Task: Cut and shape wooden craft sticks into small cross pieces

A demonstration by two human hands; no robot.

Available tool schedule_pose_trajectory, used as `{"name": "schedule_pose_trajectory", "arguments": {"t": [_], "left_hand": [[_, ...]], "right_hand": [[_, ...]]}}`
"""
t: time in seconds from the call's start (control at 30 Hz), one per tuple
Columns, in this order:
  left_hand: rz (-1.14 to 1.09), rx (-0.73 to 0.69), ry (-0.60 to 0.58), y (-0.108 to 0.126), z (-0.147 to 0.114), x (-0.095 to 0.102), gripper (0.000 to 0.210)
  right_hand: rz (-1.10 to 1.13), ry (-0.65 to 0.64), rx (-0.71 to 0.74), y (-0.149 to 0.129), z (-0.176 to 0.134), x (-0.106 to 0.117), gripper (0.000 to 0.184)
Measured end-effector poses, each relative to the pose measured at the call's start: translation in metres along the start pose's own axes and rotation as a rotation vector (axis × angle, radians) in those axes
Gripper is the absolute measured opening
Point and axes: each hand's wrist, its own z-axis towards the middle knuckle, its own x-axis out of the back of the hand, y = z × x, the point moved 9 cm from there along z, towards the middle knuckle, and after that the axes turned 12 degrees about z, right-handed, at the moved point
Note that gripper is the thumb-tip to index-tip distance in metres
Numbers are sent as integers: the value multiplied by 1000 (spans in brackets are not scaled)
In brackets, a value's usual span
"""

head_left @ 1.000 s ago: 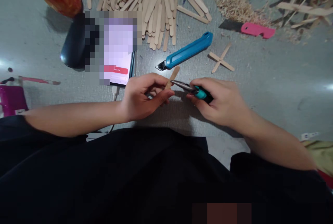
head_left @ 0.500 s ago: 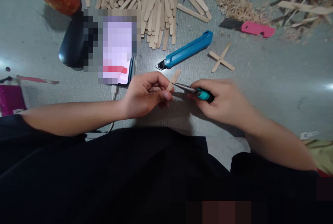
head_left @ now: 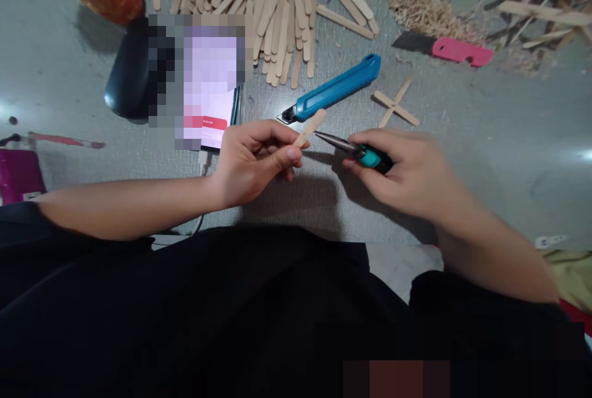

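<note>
Stick [head_left: 311, 127] pinched in left hand [head_left: 252, 160], pliers [head_left: 356, 151] in right hand [head_left: 407, 169]

grey floor [head_left: 485, 139] bears sticks [head_left: 277, 9], blue knife [head_left: 330, 89].

Beyond the phone [head_left: 210, 92]: one large pile of craft sticks [head_left: 272, 9]. Right of the phone: one blue utility knife [head_left: 333, 89], one pink cutter [head_left: 446, 50], one stick cross [head_left: 396, 103], one shavings heap [head_left: 420, 9].

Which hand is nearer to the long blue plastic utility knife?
Left. The left hand lies just below the blue plastic utility knife's blade tip; the right hand is farther, below and to its right.
</note>
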Motion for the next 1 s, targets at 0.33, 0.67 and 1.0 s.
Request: {"name": "schedule_pose_trajectory", "arguments": {"t": [0.33,0.67,1.0], "left_hand": [[75,-159,-17,17,1,-1,10],[217,-145,-59,17,6,-1,32],[293,-228,-120,26,4,-5,17]], "right_hand": [[66,-87,-65,8,-3,0,17],[155,-232,-90,6,-4,-1,16],[256,-334,-219,10,-6,-6,22]]}}
